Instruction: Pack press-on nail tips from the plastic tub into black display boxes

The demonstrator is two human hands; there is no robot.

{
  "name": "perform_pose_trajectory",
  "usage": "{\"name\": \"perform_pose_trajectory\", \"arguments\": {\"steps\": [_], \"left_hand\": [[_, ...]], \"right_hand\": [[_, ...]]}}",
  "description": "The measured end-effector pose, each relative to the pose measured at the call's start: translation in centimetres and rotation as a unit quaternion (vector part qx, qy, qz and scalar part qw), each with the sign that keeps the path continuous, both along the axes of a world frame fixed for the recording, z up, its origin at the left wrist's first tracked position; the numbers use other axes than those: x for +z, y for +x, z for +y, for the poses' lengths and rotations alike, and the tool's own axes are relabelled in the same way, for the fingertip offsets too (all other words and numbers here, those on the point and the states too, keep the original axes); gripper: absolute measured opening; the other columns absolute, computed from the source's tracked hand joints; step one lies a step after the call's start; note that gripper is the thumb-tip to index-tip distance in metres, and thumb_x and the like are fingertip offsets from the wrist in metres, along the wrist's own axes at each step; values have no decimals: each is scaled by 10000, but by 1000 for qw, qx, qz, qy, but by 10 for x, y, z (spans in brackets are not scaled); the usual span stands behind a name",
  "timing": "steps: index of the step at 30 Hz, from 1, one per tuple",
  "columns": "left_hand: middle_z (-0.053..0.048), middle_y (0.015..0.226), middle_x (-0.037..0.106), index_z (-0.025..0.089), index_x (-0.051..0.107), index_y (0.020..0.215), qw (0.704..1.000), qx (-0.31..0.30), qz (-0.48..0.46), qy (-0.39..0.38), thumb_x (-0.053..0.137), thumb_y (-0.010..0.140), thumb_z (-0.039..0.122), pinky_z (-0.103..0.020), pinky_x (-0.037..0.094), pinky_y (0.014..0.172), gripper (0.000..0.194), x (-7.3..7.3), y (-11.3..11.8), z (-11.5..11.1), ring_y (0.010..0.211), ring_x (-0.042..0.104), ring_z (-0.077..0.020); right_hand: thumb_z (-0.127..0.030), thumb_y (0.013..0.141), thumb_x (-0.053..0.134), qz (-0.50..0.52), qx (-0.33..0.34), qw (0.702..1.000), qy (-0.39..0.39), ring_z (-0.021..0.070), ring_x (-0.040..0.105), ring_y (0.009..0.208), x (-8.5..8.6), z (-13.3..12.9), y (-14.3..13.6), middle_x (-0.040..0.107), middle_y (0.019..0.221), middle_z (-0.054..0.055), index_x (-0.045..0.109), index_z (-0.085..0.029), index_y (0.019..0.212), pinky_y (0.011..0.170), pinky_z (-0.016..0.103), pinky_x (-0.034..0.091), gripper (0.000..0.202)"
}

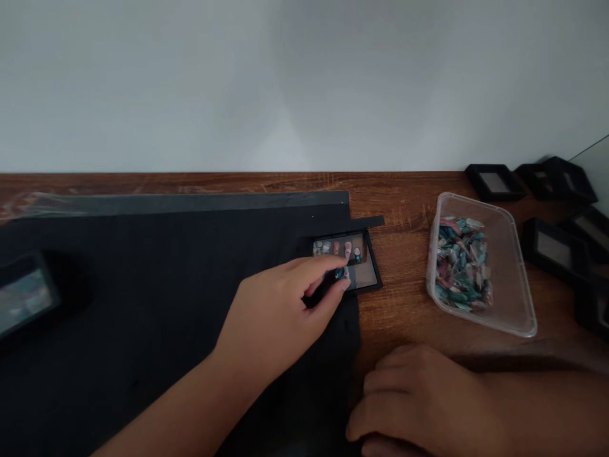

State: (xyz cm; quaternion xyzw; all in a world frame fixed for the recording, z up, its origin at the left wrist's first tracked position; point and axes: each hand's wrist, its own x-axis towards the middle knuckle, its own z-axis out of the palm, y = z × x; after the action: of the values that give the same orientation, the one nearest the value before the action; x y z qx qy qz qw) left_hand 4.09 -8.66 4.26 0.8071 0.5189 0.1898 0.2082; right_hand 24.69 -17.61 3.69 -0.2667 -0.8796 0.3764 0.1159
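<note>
My left hand [280,311] reaches over a small black frame box [373,260] with a clear window, lying at the right edge of a black mat. Its thumb and forefinger close around a small decorated false nail [346,275] at the box. More false nails [336,247] in pink, white and teal sit in a row on the window, some hidden by my fingers. My right hand [419,400] rests on the wooden table at the lower right, fingers curled together and apparently holding nothing; its fingertips are partly out of sight.
A clear plastic tub [509,273] with many teal and pink false nails stands to the right. Several black frame boxes [554,251] lie beyond it. Another frame box [28,292] sits at the left on the black mat [143,304]. A pale wall [190,82] rises behind.
</note>
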Motion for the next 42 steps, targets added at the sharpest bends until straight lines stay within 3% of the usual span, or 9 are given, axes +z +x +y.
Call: {"name": "perform_pose_trajectory", "arguments": {"steps": [4,9,22,27,31,36,42], "left_hand": [[5,802,761,299,792,930,999,-30,-1,-25,521,925,404,-278,452,574,291,-1,-1,1,617,651,-156],[25,647,686,306,795,937,1000,-24,-4,-12,521,911,429,-278,416,524,301,0,-4,2,526,591,-150],[3,709,714,295,797,974,1000,-12,16,-10,523,898,461,-301,438,545,329,2,-7,2,567,618,-173],[5,649,648,264,782,999,999,-8,11,41,533,918,448,-316,436,539,320,-1,-9,1,546,585,-177],[-29,763,697,218,754,1090,994,-44,-6,104,524,954,370,-368,517,671,308,-5,-5,-2,712,633,-223],[-55,852,728,197,764,1047,990,-78,0,117,525,979,320,-395,537,733,277,-7,-1,-4,804,639,-245],[-75,847,701,158,747,1202,986,-102,18,134,531,983,342,-404,541,725,359,-6,0,-6,808,604,-255]], "right_hand": [[-356,1073,496,-12,15,1000,15,139,648,710,-1,-1,-1,725,830,-9,640,-200,1103,666,278,484,215],[-372,1096,447,-23,24,999,33,140,625,689,-3,-2,-1,719,812,-15,634,-201,1095,669,289,478,254],[-334,1101,423,34,-12,997,75,137,566,640,-8,-5,-1,702,812,-28,635,-196,1060,599,295,411,256],[-338,1093,453,-5,12,998,56,137,586,663,-8,-3,-1,704,809,-27,632,-201,1087,630,287,427,225],[-340,1074,501,-30,28,998,50,143,599,681,-7,-3,-2,706,803,-22,639,-200,1088,637,289,435,197],[-368,1080,503,-49,39,997,43,140,585,647,-5,-3,-3,698,769,-31,654,-199,1064,622,294,444,227],[-353,1074,506,-37,28,998,47,144,584,646,-5,-3,-3,699,771,-28,663,-197,1074,628,290,434,222]]}}
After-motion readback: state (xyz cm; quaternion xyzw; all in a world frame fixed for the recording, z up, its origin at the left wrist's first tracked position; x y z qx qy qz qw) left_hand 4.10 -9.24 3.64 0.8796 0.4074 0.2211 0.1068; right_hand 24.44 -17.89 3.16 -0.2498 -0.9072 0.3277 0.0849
